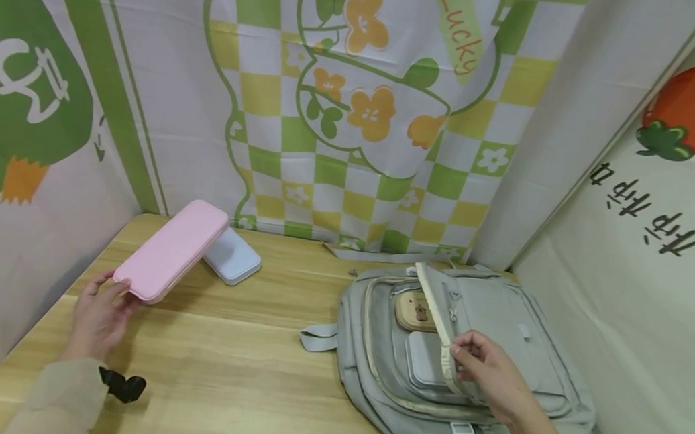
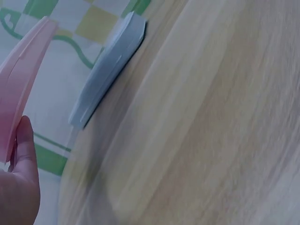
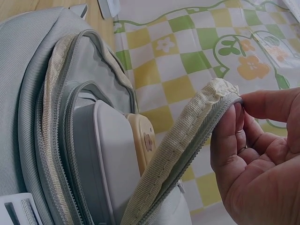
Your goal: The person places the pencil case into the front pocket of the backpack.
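My left hand (image 1: 98, 314) pinches the near end of a pink case (image 1: 172, 248) and holds it tilted above the table. Behind it a light blue case (image 1: 232, 256) lies on the wood. On the right, my right hand (image 1: 491, 371) pinches the cream zippered edge of the front flap (image 3: 180, 140) of a grey backpack (image 1: 366, 380), holding it lifted. Inside the unzipped pocket sit a white case (image 3: 117, 150) and a yellow case with a small bear picture (image 1: 415, 310). In the left wrist view only part of the pink case shows.
The wooden table (image 1: 222, 363) stands against a printed curtain (image 1: 349, 197) at the back and another at each side. A grey strap (image 1: 317, 337) sticks out to the left of the backpack. Another strap (image 1: 393, 256) lies along the back edge.
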A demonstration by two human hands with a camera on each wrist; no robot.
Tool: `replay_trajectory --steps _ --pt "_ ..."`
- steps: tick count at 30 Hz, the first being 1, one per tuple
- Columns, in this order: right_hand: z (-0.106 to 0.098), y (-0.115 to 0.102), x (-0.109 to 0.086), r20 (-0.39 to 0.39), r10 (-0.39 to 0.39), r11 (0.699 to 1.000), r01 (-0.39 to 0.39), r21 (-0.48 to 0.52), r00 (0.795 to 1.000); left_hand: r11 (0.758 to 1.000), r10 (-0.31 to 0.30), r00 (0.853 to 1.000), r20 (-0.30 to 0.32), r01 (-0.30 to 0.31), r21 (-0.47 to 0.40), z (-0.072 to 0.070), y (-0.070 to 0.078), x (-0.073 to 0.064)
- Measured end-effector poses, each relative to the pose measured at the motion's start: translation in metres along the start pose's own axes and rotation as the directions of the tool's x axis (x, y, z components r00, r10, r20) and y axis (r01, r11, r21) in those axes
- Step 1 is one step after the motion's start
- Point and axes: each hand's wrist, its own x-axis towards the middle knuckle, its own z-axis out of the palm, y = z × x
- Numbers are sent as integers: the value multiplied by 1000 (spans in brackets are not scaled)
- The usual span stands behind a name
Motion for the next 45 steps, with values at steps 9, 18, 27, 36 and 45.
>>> replay_trajectory --steps 9,18,27,36,45 --pt "0 -1 0 -11 11 1000 -11 -9 1000 978 -79 984 157 46 203 24 -16 -3" --pt "-3 -2 -1 1 1 1000 -1 -17 1000 918 -154 961 230 53 392 51 -36 -7" --pt "-4 -2 -1 -3 12 999 -12 -41 1000 822 -223 943 246 46 568 86 -62 -16" --pt "-6 -5 -4 -9 -1 1000 1 -22 1000 795 -267 912 311 27 605 119 -95 -31" --pt "-8 -8 -4 -12 1 999 -1 -33 1000 786 -321 871 372 26 618 143 -129 -41"
